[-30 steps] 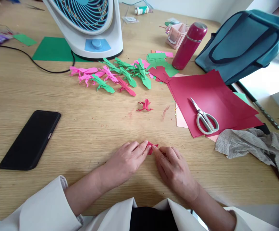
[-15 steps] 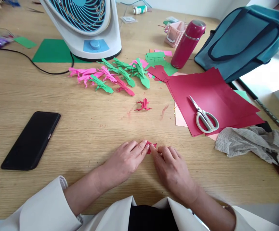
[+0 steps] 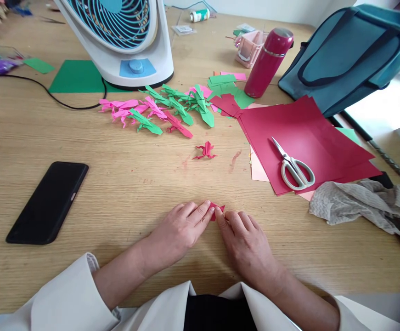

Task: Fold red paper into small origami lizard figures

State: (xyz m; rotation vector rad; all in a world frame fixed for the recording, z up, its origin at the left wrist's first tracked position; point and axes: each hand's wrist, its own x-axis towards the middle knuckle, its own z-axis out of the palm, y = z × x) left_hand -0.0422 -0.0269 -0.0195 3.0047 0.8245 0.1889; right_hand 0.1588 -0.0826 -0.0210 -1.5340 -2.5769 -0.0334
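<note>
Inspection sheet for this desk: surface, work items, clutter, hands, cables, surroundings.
Surface: wooden table, reddish stains.
Work items: small red paper at the fingertips; lone red figure beyond; pink, green and red figures clustered before the fan.
Clutter: phone; scissors on red sheets; cloth; flask.
Hands: left hand and right hand both touch the paper.
Cables: black cable, from left edge toward the fan.
Surroundings: blue bag far right; white wall behind.

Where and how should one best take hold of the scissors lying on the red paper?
By the pale handle loops, probably from the near right side: the scissors lie flat on the red paper, loops nearer, pointed blades facing away, so this should avoid the tips.
</note>
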